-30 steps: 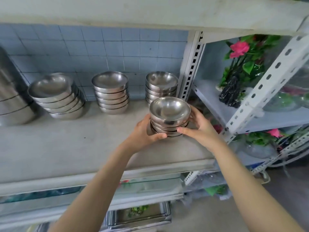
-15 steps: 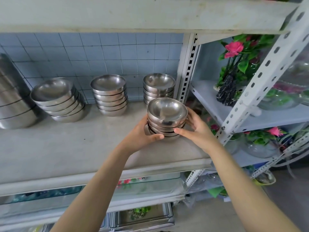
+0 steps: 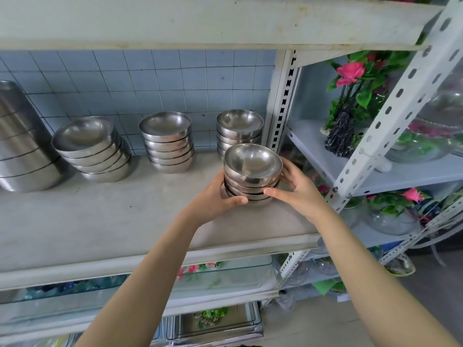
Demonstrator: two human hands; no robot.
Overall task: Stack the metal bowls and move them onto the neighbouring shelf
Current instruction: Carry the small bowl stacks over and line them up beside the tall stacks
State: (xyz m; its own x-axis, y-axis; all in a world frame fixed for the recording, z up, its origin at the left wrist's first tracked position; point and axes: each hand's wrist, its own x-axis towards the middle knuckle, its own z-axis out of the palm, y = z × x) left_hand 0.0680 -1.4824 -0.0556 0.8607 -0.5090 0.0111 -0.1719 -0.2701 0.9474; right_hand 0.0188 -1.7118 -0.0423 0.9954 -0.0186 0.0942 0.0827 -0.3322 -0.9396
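Note:
A stack of several small metal bowls (image 3: 252,171) stands near the right end of the grey shelf (image 3: 105,221). My left hand (image 3: 215,199) grips its left side, thumb across the front at the base. My right hand (image 3: 298,186) grips its right side, fingers curled behind the stack and thumb at the front. Three more bowl stacks stand along the tiled back wall: one right behind the held stack (image 3: 239,127), one in the middle (image 3: 166,141), and a leaning one to the left (image 3: 91,146).
Larger steel pots (image 3: 22,146) are nested at the far left. A perforated white post (image 3: 281,101) bounds the shelf on the right. Beyond it the neighbouring shelf (image 3: 400,176) carries artificial flowers (image 3: 350,101) and glass bowls (image 3: 426,144). Another board hangs close overhead.
The view has drifted a little. Both hands keep their grip on the bowl stack, which stays at about the same spot on the shelf.

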